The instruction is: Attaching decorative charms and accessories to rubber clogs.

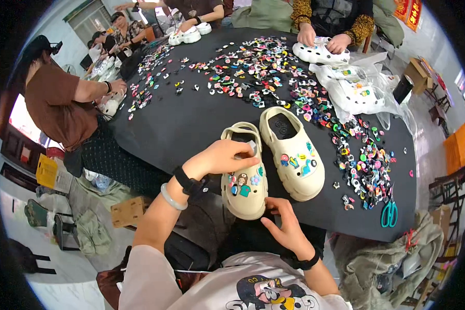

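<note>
Two cream foam clogs lie side by side at the near table edge, toes toward me. My left hand (225, 157) reaches over the left clog (245, 204), its fingers closed at the foot opening. Colourful charms (244, 184), among them a figure and a flower, sit on that clog's upper. My right hand (285, 227) is at the toe, fingertips against its side, thumb and fingers apart. The right clog (307, 183) bears several charms too, and neither hand touches it.
Loose charms (258, 72) spread over the dark table (160, 139). Teal scissors (389, 213) lie at the right edge. Bagged white clogs (359, 95) sit beyond. Across the table a co-worker's hands (323, 41) handle a white clog (320, 53). Another person (62, 93) works at left.
</note>
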A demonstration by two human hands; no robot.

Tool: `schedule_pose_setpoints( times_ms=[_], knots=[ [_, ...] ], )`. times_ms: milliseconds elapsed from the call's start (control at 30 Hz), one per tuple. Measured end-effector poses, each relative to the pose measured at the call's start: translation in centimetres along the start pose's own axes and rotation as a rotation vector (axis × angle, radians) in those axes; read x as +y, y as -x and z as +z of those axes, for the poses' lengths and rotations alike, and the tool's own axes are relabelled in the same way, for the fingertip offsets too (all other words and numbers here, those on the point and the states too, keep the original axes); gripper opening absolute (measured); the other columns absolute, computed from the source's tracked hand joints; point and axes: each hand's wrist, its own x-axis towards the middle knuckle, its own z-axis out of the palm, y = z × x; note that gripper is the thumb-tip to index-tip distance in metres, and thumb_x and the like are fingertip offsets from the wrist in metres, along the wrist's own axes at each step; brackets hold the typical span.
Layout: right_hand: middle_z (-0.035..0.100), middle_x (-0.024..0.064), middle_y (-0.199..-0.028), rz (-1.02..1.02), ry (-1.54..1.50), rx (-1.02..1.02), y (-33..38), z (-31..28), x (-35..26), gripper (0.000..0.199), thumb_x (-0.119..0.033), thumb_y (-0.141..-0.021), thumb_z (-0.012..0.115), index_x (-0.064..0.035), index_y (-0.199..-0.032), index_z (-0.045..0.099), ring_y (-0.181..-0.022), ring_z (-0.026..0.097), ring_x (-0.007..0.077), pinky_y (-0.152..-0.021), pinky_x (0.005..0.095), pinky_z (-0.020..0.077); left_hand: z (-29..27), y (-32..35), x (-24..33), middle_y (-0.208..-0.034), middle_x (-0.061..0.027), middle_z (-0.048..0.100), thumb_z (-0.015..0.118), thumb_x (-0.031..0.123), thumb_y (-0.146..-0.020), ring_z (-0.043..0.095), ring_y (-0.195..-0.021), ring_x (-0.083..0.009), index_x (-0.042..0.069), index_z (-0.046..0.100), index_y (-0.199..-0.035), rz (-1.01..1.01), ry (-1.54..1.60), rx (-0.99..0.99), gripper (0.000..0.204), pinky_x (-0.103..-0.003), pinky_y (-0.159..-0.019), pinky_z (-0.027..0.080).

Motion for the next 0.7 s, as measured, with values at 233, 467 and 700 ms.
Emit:
schedule_pose_setpoints(
  times_ms=[233,467,700],
  knots=[
    [0.041,0.0238,-0.136,-0.101,0.16,0.093,-1.2,1.2,0.3,0.063,-0.021,-0.087,0.067,0.0033,-0.136,0.035,-0.128,0.04,0.0358,-0.107,0.0432,0.0313,1.6,0.4,-2.1,-0.086,-0.0123,0.059,0.059,0.024,-0.092,0.058,-0.083,-0.0234,-0.001,0.061,-0.089,0.173,0.144,0.051,0.025,-0.034,-0.074,0.045],
    [0.04,0.0233,-0.14,0.006,-0.107,0.139,-0.9,-0.7,2.6,0.057,-0.019,-0.093,0.057,0.0046,-0.139,0.031,-0.133,0.036,0.0312,-0.111,0.0398,0.0257,4.0,1.1,-1.8,-0.088,-0.0095,0.059,0.063,0.018,-0.09,0.055,-0.087,-0.0216,-0.002,0.062,-0.086,0.214,0.302,0.177,0.021,-0.033,-0.079,0.043],
    [0.049,0.017,-0.135,0.028,-0.076,0.322,-0.7,-3.3,3.4,0.046,-0.013,-0.094,0.053,0.0021,-0.135,0.039,-0.126,0.045,0.026,-0.106,0.0362,0.0328,6.1,0.8,1.7,-0.089,-0.0105,0.061,0.065,0.017,-0.087,0.056,-0.09,-0.025,-0.002,0.063,-0.085,0.239,0.178,0.248,0.02,-0.036,-0.082,0.044]
  ],
)
